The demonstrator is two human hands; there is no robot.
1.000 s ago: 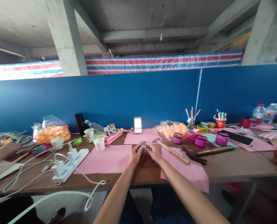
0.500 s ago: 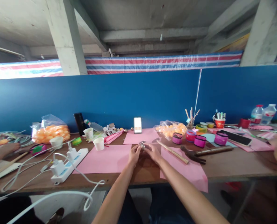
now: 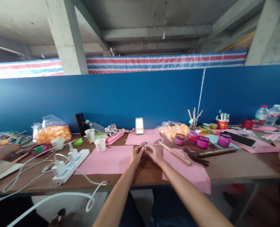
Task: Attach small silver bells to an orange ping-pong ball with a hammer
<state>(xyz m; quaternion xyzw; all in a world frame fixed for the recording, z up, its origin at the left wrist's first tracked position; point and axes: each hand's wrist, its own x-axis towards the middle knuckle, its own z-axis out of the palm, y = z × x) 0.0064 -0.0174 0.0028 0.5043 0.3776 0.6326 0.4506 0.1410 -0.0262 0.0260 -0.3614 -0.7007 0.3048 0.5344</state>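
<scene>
Between my fingertips, over the middle of the brown table, is a small shiny silver metal piece [image 3: 144, 146]; it is too small to tell its kind. My left hand [image 3: 136, 155] pinches it from the left. From the other side my right hand [image 3: 154, 154] closes its fingers on it too. Pink paper sheets [image 3: 106, 160] lie on both sides of my hands. Right of my right hand, a wooden stick [image 3: 175, 153] rests partly on the pink sheet there, and a claw hammer [image 3: 196, 156] lies beyond it.
A white power strip [image 3: 71, 167] with looping cables stands at the left. Paper cups [image 3: 100, 145], bags of orange balls [image 3: 173, 130] and magenta rings [image 3: 202, 142] are spread about. A blue partition [image 3: 140, 94] closes the back. Other people's hands [image 3: 5, 154] show at both sides.
My hands stay in nearly the same place with the metal piece, which appears turned slightly. The view has shifted a little.
</scene>
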